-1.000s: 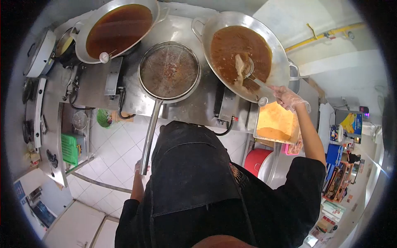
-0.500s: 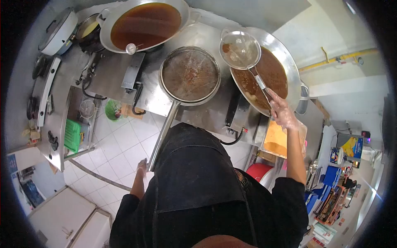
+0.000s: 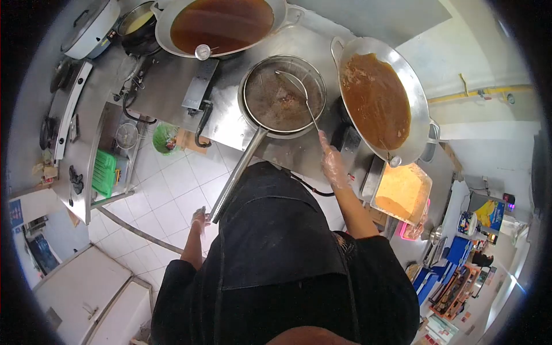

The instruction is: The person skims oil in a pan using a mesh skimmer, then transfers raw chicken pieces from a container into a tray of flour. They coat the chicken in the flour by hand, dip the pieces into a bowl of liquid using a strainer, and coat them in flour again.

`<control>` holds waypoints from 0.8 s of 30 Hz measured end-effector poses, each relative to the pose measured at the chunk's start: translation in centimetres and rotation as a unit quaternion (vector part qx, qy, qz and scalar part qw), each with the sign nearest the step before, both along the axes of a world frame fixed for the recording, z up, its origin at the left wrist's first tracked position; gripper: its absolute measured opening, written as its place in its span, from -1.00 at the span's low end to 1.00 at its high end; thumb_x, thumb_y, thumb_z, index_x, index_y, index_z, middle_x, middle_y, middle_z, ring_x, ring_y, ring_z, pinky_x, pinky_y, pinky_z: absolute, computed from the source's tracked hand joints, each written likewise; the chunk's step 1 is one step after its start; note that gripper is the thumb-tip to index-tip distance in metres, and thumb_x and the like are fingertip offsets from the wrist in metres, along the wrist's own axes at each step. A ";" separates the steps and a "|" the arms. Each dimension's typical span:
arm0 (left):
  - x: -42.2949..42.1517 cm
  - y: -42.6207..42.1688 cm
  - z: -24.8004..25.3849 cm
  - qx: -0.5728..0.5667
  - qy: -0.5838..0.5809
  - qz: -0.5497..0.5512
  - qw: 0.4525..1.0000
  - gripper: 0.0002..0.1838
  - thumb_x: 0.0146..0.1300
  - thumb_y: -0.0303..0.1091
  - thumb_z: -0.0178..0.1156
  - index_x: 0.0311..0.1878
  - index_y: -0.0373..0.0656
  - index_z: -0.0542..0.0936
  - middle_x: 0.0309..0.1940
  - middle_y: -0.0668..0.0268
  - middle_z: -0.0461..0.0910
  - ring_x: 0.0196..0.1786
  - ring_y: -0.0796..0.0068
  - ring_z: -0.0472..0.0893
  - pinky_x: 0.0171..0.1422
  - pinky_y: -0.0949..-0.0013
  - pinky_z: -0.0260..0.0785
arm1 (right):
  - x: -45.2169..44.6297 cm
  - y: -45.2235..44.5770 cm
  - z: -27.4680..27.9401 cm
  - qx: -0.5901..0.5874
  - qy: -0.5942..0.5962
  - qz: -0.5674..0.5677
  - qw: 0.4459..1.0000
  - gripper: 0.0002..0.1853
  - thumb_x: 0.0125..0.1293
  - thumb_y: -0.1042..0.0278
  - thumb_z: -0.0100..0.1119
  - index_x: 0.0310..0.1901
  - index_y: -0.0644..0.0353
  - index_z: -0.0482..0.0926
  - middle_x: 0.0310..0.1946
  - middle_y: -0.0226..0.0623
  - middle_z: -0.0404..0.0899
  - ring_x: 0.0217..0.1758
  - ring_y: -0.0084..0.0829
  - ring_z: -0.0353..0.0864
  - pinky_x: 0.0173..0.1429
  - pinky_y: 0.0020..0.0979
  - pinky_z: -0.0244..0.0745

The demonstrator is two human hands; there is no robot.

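Observation:
My right hand [image 3: 333, 164], in a clear glove, grips the handle of a skimmer [image 3: 305, 94]. The skimmer's head is over the large round mesh strainer [image 3: 285, 95], which rests on a pot between two woks. My left hand [image 3: 199, 217], also gloved, is low at the left, by the end of the strainer's long handle [image 3: 238, 172]; its fingers are apart and hold nothing. Brown liquid fills the right wok [image 3: 376, 100], where a dial thermometer [image 3: 394, 161] sits at the rim.
Another wok of brown liquid [image 3: 221, 26] with a thermometer is at the upper left. A tray of orange-yellow crumbs [image 3: 402, 192] lies right of my right arm. A green basket [image 3: 104, 173] stands on the left shelf, a green bowl [image 3: 165, 139] lower down.
My right hand has lifted the skimmer out of the right wok and carried it left, over the mesh strainer. The view has shifted. My left hand stays low beside the strainer's handle.

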State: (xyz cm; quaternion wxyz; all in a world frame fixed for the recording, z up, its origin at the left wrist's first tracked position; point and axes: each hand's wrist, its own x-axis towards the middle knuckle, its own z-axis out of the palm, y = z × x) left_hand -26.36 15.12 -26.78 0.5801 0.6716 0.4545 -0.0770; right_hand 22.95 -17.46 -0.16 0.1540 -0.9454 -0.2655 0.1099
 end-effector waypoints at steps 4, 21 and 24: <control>-1.2 1.1 -2.5 0.039 -0.033 -0.097 0.994 -0.42 0.48 0.16 0.10 0.34 -0.07 0.49 -0.01 0.19 0.66 -0.21 0.25 0.68 -0.20 0.10 0.64 | 0.5 0.5 0.7 0.014 -0.007 -0.006 1.000 -0.27 0.40 0.48 -0.08 0.59 -0.28 0.20 -0.28 0.14 0.62 -0.21 0.15 0.68 -0.09 0.06 0.54; 3.8 1.7 -2.8 -0.353 -0.001 0.185 0.917 -0.48 0.53 0.09 -0.11 0.14 -0.16 0.58 -0.18 0.11 0.76 -0.27 0.17 0.81 -0.38 0.21 0.69 | 7.4 -12.8 18.9 0.188 0.135 -0.163 0.959 -0.43 0.57 0.41 -0.09 0.57 -0.15 0.30 -0.08 -0.42 0.50 -0.28 -0.47 0.45 -0.09 -0.42 0.43; 5.2 -0.1 -1.2 -0.174 0.012 0.079 0.982 -0.54 0.46 0.01 0.08 0.12 -0.21 0.59 -0.18 0.14 0.76 -0.25 0.22 0.79 -0.25 0.23 0.59 | 14.6 -23.3 16.0 0.085 -0.032 -0.126 0.988 -0.41 0.56 0.41 -0.15 0.58 -0.16 0.28 -0.46 -0.35 0.50 -0.47 -0.48 0.45 -0.31 -0.36 0.44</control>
